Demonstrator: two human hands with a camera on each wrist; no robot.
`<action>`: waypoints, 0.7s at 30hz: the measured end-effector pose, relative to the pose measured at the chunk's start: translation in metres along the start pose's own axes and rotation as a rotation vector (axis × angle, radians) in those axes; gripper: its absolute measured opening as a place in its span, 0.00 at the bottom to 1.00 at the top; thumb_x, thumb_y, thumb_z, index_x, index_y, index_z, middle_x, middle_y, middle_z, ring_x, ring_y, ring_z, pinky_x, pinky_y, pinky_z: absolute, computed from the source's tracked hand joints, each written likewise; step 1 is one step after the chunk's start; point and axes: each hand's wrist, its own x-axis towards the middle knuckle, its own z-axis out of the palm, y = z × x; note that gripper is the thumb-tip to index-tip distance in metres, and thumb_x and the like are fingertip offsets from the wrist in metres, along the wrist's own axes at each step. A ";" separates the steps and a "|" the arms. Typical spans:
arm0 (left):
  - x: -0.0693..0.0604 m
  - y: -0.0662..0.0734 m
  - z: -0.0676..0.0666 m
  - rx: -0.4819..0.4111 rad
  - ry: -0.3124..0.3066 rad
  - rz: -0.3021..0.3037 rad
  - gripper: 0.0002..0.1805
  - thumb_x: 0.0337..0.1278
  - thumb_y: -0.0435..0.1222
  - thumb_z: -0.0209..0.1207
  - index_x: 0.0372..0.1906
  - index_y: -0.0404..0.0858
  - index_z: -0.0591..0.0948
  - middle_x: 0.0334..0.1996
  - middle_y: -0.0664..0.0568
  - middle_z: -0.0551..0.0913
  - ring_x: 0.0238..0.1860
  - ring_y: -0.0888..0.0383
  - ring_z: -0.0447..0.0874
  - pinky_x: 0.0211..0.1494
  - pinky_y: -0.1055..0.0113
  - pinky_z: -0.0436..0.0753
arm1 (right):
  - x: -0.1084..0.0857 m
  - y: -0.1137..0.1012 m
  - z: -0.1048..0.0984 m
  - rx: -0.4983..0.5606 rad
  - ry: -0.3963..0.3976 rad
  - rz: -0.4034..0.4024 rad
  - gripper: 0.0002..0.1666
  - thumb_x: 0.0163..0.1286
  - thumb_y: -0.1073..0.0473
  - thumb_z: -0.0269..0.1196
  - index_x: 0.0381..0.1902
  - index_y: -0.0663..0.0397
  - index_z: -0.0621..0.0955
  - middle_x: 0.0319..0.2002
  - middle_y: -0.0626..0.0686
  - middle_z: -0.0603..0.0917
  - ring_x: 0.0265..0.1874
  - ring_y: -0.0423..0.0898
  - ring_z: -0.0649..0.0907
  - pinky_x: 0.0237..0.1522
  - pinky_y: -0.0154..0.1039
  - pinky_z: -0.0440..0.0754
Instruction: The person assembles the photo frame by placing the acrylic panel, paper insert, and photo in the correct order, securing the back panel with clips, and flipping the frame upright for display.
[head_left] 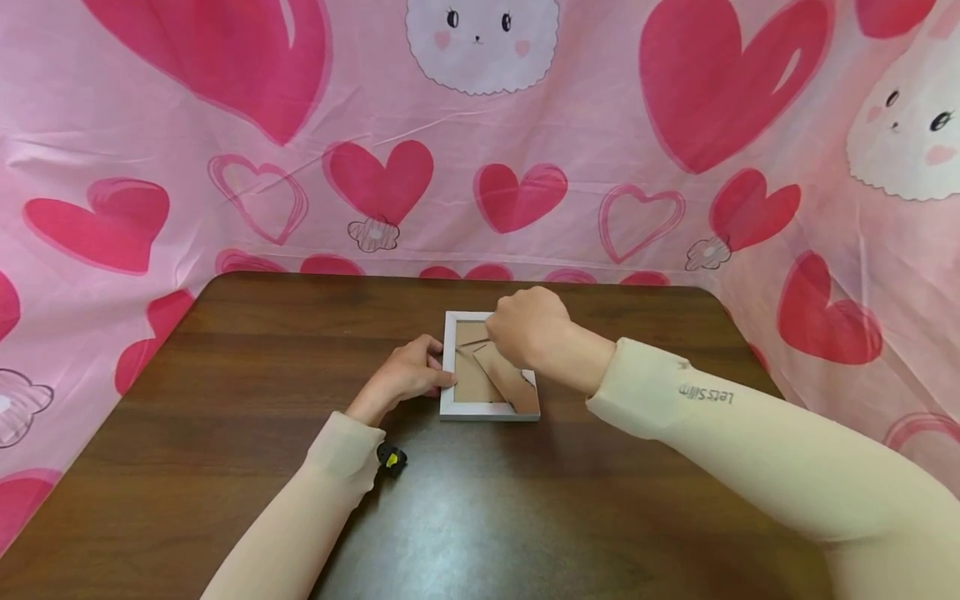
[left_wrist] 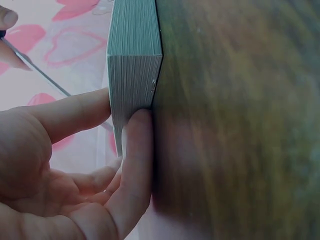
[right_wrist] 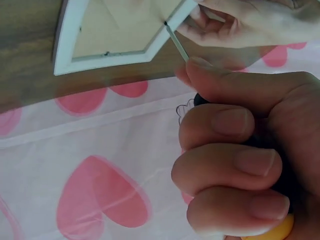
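A white picture frame (head_left: 448, 358) lies on the table with its tan backing board (head_left: 471, 383) facing up. A slanted tan flap (head_left: 513, 385) crosses the lower right part of it. My left hand (head_left: 408, 369) grips the left rail of the frame, its fingertips against the edge. My right hand (head_left: 531, 327) is curled round a screwdriver (right_wrist: 178, 42) with a black and yellow handle, held above the frame. The screwdriver's tip meets the inner edge of the left rail, close to the left hand. Small dark tabs (right_wrist: 106, 53) show along the frame's inner edge.
The frame is near the middle of a dark brown wooden table (head_left: 225, 467). A small black and yellow object (head_left: 392, 459) shows beside the left sleeve; I cannot tell whether it lies on the table. Pink heart-printed cloth (head_left: 450, 125) hangs around the back and sides.
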 end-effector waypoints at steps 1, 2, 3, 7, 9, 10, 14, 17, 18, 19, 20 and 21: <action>0.000 0.000 0.000 0.004 -0.001 0.000 0.32 0.63 0.33 0.72 0.68 0.30 0.71 0.46 0.39 0.83 0.39 0.51 0.88 0.46 0.59 0.91 | 0.002 -0.001 -0.003 -0.001 -0.012 0.004 0.13 0.79 0.60 0.59 0.47 0.48 0.91 0.40 0.51 0.90 0.28 0.46 0.84 0.33 0.47 0.91; -0.001 0.001 0.001 0.009 -0.002 0.000 0.32 0.63 0.33 0.72 0.68 0.30 0.71 0.46 0.39 0.83 0.39 0.51 0.88 0.46 0.59 0.91 | 0.003 -0.002 -0.006 -0.004 -0.021 0.008 0.12 0.79 0.59 0.60 0.46 0.48 0.91 0.40 0.51 0.90 0.28 0.46 0.84 0.34 0.47 0.91; -0.001 0.001 0.001 0.012 -0.003 0.002 0.32 0.64 0.33 0.72 0.68 0.30 0.71 0.46 0.39 0.83 0.38 0.51 0.88 0.45 0.59 0.91 | 0.005 -0.004 -0.009 -0.007 -0.030 0.013 0.12 0.79 0.59 0.60 0.47 0.48 0.91 0.41 0.50 0.90 0.30 0.46 0.85 0.35 0.47 0.91; -0.003 0.002 0.001 0.001 -0.001 0.008 0.31 0.63 0.32 0.71 0.66 0.29 0.71 0.44 0.39 0.83 0.37 0.52 0.88 0.44 0.59 0.92 | 0.012 -0.012 -0.021 -0.039 -0.067 0.031 0.13 0.79 0.57 0.60 0.49 0.46 0.91 0.44 0.48 0.90 0.36 0.48 0.88 0.39 0.46 0.91; -0.003 0.002 0.001 -0.004 0.001 0.013 0.31 0.63 0.31 0.71 0.66 0.28 0.71 0.42 0.40 0.83 0.35 0.52 0.88 0.43 0.59 0.92 | 0.015 -0.016 -0.027 -0.058 -0.087 0.039 0.14 0.79 0.56 0.59 0.51 0.44 0.91 0.46 0.47 0.90 0.39 0.48 0.88 0.39 0.45 0.91; -0.003 0.003 0.001 -0.006 0.002 0.012 0.31 0.62 0.31 0.71 0.66 0.28 0.71 0.42 0.40 0.84 0.35 0.52 0.88 0.43 0.59 0.92 | 0.017 -0.018 -0.029 -0.066 -0.099 0.043 0.14 0.79 0.56 0.59 0.51 0.43 0.90 0.48 0.47 0.90 0.39 0.48 0.88 0.39 0.46 0.92; -0.003 0.004 0.000 -0.008 0.001 0.010 0.31 0.62 0.30 0.71 0.66 0.28 0.71 0.42 0.40 0.84 0.34 0.52 0.89 0.42 0.58 0.92 | 0.025 -0.023 -0.037 -0.067 -0.143 0.062 0.13 0.78 0.54 0.60 0.54 0.42 0.89 0.51 0.45 0.89 0.40 0.47 0.86 0.38 0.45 0.92; -0.002 0.004 0.001 -0.013 -0.001 0.005 0.31 0.62 0.30 0.71 0.66 0.28 0.71 0.42 0.39 0.84 0.34 0.52 0.89 0.43 0.58 0.92 | 0.027 -0.024 -0.039 -0.060 -0.158 0.053 0.13 0.78 0.52 0.61 0.54 0.42 0.88 0.51 0.45 0.88 0.41 0.46 0.86 0.39 0.45 0.91; -0.002 0.004 0.001 -0.015 -0.002 0.003 0.31 0.63 0.30 0.71 0.66 0.28 0.71 0.42 0.39 0.84 0.34 0.52 0.89 0.43 0.58 0.92 | 0.027 -0.023 -0.039 -0.058 -0.160 0.043 0.14 0.78 0.51 0.61 0.55 0.42 0.88 0.51 0.45 0.89 0.41 0.46 0.86 0.40 0.45 0.91; -0.002 0.004 0.001 -0.017 -0.003 0.001 0.31 0.63 0.30 0.71 0.66 0.28 0.71 0.42 0.39 0.84 0.34 0.52 0.89 0.43 0.58 0.92 | 0.027 -0.023 -0.039 -0.048 -0.158 0.036 0.14 0.78 0.51 0.61 0.55 0.43 0.88 0.51 0.46 0.89 0.42 0.47 0.87 0.41 0.46 0.91; -0.002 0.005 0.001 -0.015 -0.003 0.000 0.31 0.63 0.30 0.71 0.66 0.28 0.71 0.42 0.40 0.84 0.34 0.52 0.89 0.43 0.58 0.92 | 0.026 -0.022 -0.039 -0.044 -0.156 0.029 0.14 0.78 0.50 0.61 0.55 0.43 0.88 0.51 0.46 0.89 0.43 0.47 0.87 0.42 0.46 0.91; -0.002 0.005 0.001 -0.017 -0.003 0.000 0.31 0.63 0.30 0.71 0.66 0.28 0.71 0.42 0.39 0.84 0.34 0.52 0.89 0.43 0.58 0.92 | 0.026 -0.020 -0.039 -0.038 -0.156 0.025 0.15 0.77 0.50 0.62 0.55 0.43 0.88 0.51 0.47 0.89 0.44 0.48 0.87 0.44 0.46 0.91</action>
